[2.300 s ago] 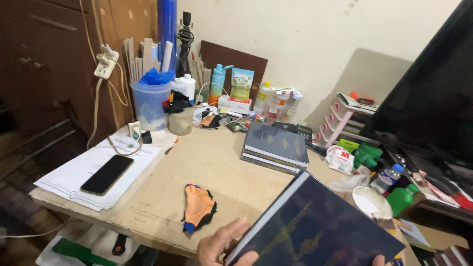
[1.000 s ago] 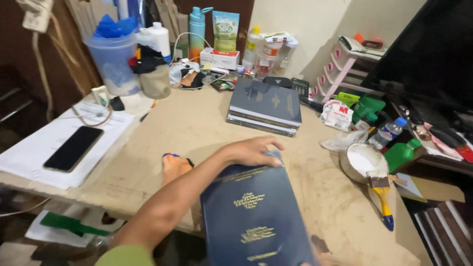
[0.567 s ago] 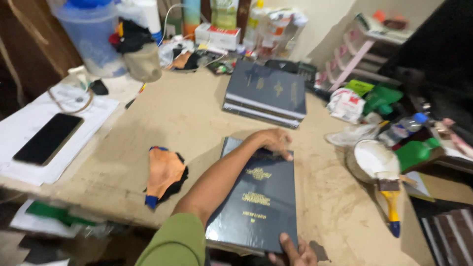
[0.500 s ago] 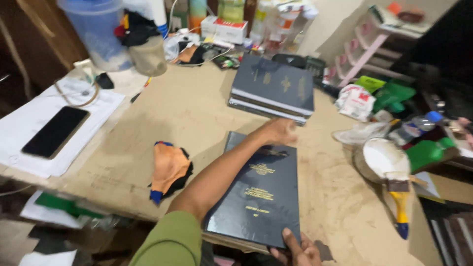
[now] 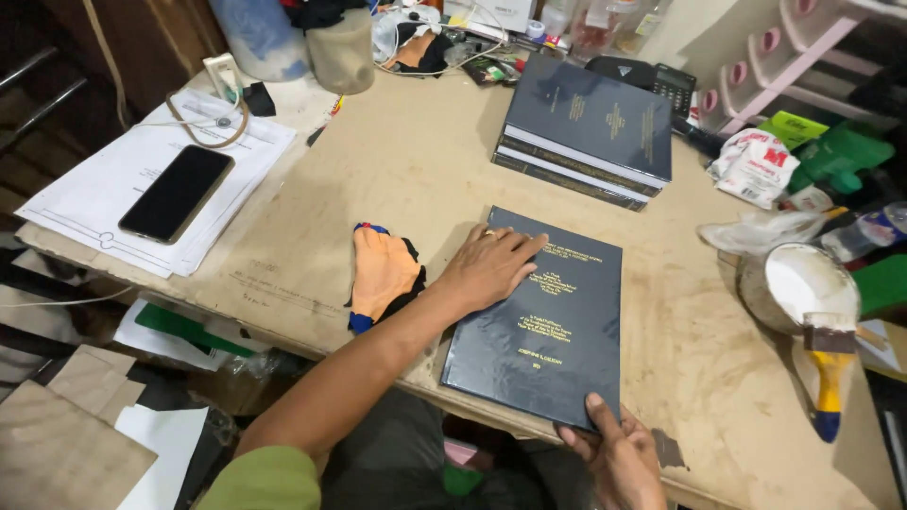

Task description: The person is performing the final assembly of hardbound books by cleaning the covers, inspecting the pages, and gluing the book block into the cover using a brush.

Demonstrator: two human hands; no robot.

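Evenly bright, soft indoor light from above; faint sheen on the dark book cover [image 5: 553, 321]. Dim in the far left corner. Sharp centre, slight wide-angle stretch at edges.

We see our left hand [image 5: 491, 269] stretched forward and laid flat, palm down, fingers [image 5: 524, 247] extended and slightly spread, pointing up and to the right. The bare left forearm [image 5: 364, 368] runs diagonally from the lower left, a green sleeve [image 5: 260, 482] at the upper arm. Our right hand [image 5: 619, 458] enters at the bottom edge, thumb on top and pointing up, fingers curled beneath in a pinching grip.
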